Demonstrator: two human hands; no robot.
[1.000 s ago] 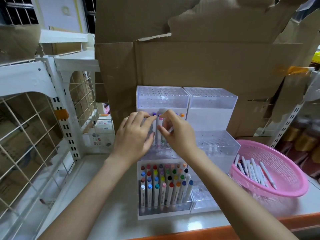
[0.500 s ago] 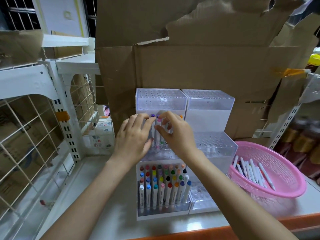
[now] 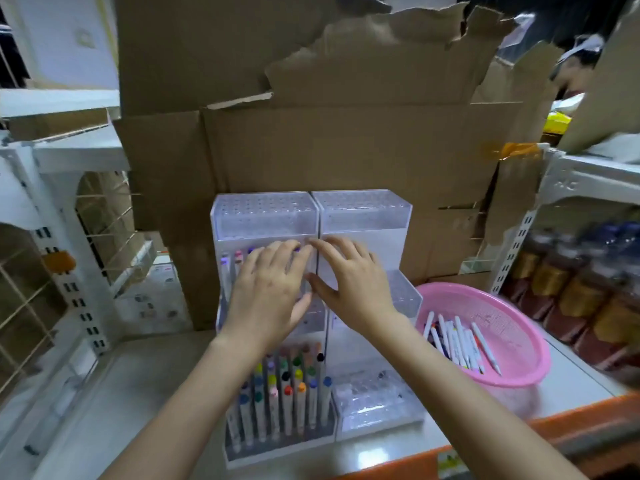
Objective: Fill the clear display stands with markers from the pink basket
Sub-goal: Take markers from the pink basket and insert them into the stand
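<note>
Two clear tiered display stands stand side by side against the cardboard. The left stand (image 3: 263, 216) has a front tier full of colour-capped markers (image 3: 284, 393) and a few markers (image 3: 227, 268) in its middle tier. The right stand (image 3: 363, 211) shows only bare holes. My left hand (image 3: 273, 289) lies over the left stand's middle tier, fingers spread on the marker tops. Beside it, my right hand (image 3: 349, 278) has its fingers extended at the seam between the stands; I see no marker in it. The pink basket (image 3: 519, 375) to the right holds several white markers (image 3: 457, 341).
Torn cardboard sheets (image 3: 346, 150) form a wall behind the stands. White wire shelving (image 3: 69, 271) closes the left side. A shelf of bottles (image 3: 571, 289) is on the right. The counter has an orange front edge (image 3: 571, 431).
Both hands moved right along the middle tier. My right hand, which pinched a marker there before, now has its fingers spread and the marker stands in the tier.
</note>
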